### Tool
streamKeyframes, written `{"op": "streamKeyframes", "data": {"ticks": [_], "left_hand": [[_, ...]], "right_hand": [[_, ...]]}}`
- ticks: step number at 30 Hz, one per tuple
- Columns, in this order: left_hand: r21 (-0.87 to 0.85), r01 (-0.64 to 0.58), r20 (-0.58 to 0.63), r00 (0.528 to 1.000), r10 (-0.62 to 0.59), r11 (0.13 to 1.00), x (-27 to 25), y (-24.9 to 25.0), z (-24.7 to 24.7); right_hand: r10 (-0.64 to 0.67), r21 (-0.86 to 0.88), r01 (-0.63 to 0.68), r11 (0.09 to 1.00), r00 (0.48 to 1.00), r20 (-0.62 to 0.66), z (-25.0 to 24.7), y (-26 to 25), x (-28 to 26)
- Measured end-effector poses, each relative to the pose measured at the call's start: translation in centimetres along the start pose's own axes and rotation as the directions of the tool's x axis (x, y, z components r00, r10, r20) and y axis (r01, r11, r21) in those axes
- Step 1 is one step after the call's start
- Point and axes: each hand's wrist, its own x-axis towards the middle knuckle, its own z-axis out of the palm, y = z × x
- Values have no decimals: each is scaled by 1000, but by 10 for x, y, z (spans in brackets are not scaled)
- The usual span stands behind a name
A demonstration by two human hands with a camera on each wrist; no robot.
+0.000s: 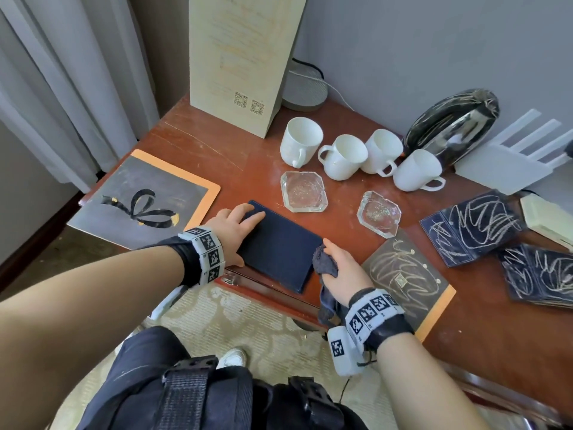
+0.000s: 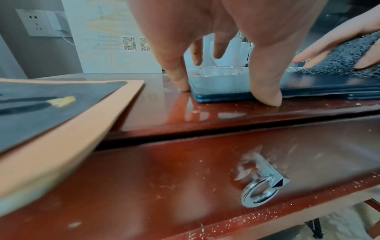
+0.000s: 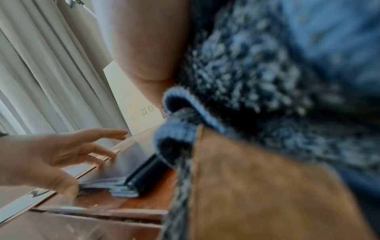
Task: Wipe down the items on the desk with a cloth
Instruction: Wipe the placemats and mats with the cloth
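scuffed red desk by grey curtains; left hand flat on folder, right hand clutching cloth.

Standing card: 2 QR codes near its bottom edge; the faint orange print above them is illegible.
Wristbands: black-and-white square marker patterns, no words.

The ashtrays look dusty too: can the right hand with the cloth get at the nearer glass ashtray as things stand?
Probably yes. The right hand grips the cloth at the folder's edge; the ashtray sits just beyond, with bare desk between.
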Motion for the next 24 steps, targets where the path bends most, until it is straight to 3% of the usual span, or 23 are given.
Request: {"op": "streamKeyframes", "data": {"ticks": [5,9,14,19,21,24], "left_hand": [[-186,32,-69,997,-45,982,-3,2,3],[-435,85,-81,988,-133,896,-6,-4,1],[-596,174,-34,970,-241,784,-5,-5,-8],[-806,262,74,935,-348,531,-4,-9,-16],[-831,247,86,942,-324,498,-4,-10,-21],[-820,203,45,955,-292,536,-5,-8,-33]], "right_hand": [[29,233,-20,972,999,-32,5,-2,-9],[57,383,-31,923,997,-57,9,1,-16],[56,312,-37,949,997,-52,11,0,-13],[69,323,-48,945,996,-53,14,-4,-7],[61,344,-39,938,997,-53,13,-2,-8],[50,381,-33,924,998,-34,8,1,-10]]}}
